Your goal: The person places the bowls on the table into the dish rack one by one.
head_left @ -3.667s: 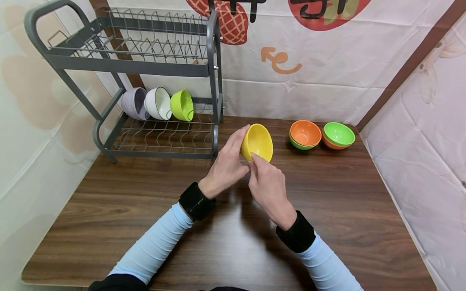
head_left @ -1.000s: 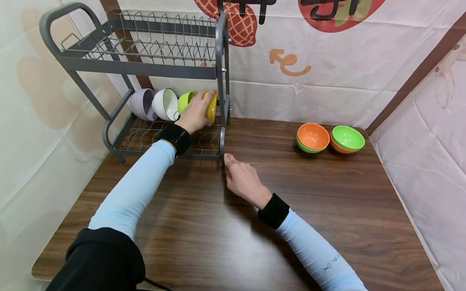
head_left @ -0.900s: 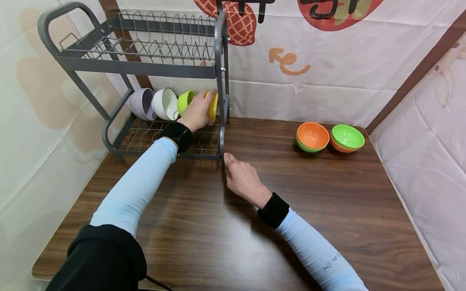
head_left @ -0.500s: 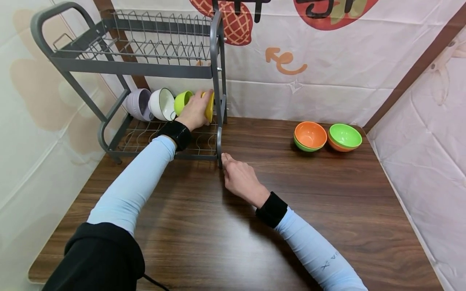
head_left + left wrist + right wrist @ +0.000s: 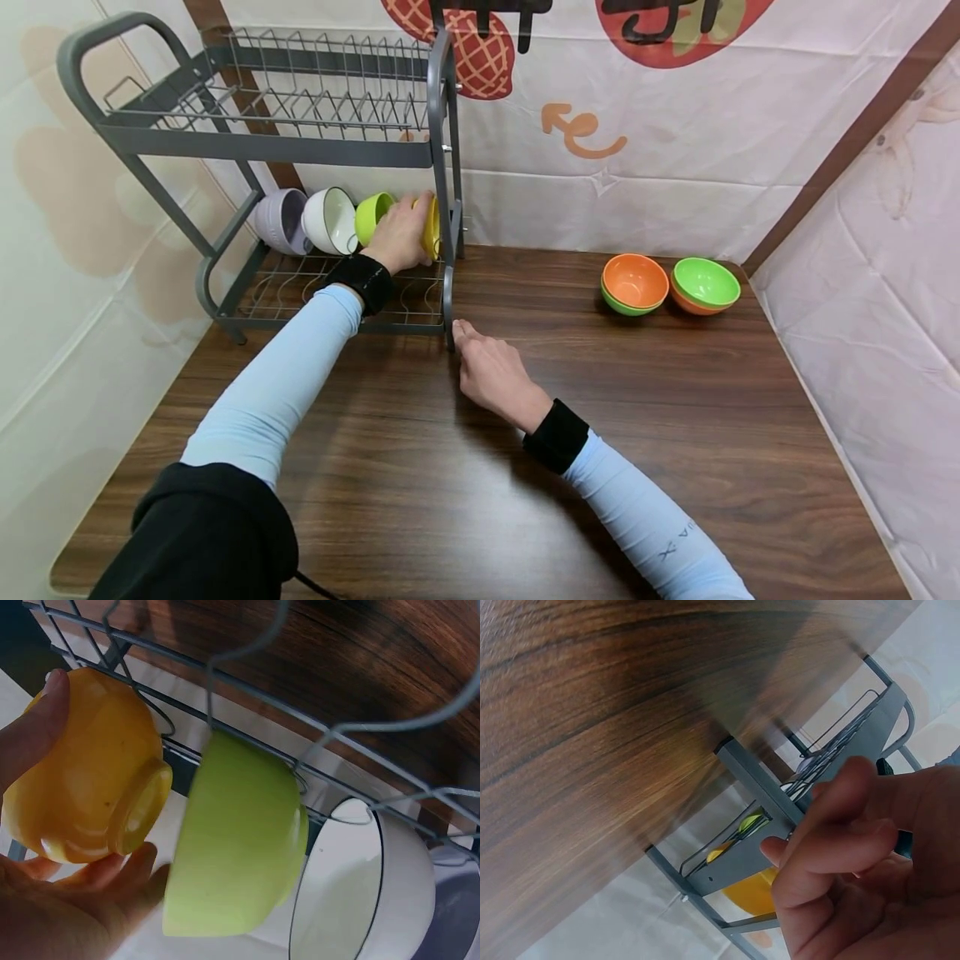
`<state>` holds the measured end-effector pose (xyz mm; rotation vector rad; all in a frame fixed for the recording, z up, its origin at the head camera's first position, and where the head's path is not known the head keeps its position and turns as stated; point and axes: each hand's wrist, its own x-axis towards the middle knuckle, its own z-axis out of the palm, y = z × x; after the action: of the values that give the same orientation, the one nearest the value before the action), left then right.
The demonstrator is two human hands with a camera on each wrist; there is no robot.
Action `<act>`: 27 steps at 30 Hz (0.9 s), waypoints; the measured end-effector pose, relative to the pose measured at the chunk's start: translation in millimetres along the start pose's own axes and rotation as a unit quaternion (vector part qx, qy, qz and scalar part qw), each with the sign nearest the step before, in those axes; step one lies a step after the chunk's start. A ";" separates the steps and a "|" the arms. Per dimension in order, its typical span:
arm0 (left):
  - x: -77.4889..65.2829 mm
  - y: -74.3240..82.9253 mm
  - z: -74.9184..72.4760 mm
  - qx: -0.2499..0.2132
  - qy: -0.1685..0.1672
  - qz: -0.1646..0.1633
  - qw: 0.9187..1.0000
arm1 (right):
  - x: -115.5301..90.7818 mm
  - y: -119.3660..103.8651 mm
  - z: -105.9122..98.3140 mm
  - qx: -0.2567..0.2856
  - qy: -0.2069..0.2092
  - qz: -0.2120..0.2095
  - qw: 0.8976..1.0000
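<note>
A grey two-tier dish rack [image 5: 285,150] stands at the back left. On its lower tier my left hand [image 5: 401,233] grips a yellow bowl [image 5: 431,229], tilted on its side at the right end. In the left wrist view, thumb and fingers span that bowl [image 5: 97,772]. Beside it rests a lime-green bowl [image 5: 232,840], then a white bowl [image 5: 360,885] and a lilac bowl [image 5: 279,221], all on their sides. My right hand [image 5: 491,371] is at the rack's front right leg; the right wrist view shows its curled fingers [image 5: 825,847] overlapping the leg [image 5: 754,776].
To the right on the wooden table [image 5: 637,433] stand two small stacks: an orange bowl [image 5: 636,279] over a green one, and a green bowl [image 5: 705,282] over an orange one. Printed fabric walls [image 5: 690,150] close off the back and sides. Wire racks fill the upper tier.
Earliest, both hands held the yellow bowl over the table; it then went left into the rack's lower tier with my left hand, while my right hand moved to the rack's leg. Over the last second, little differs.
</note>
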<state>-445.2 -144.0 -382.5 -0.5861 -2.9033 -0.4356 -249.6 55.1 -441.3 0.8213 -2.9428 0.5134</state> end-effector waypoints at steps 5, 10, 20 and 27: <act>0.8 1.7 1.7 0.014 0.013 -0.009 1.000 | 0.2 -0.7 -0.6 0.002 -0.011 0.003 1.000; 2.4 -1.3 2.2 0.008 0.001 -0.023 1.000 | -0.3 -1.9 -1.4 0.001 -0.013 0.005 1.000; 6.4 -6.2 1.8 0.006 -0.004 -0.013 1.000 | -0.2 -2.5 -2.2 -0.003 -0.011 0.009 1.000; 3.9 -4.9 1.8 0.006 -0.005 -0.013 1.000 | 0.4 0.9 -2.1 0.017 -0.017 0.007 1.000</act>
<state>-450.9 -146.4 -384.7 -0.5498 -2.9250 -0.4191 -250.6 56.3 -439.5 0.8205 -2.9815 0.5560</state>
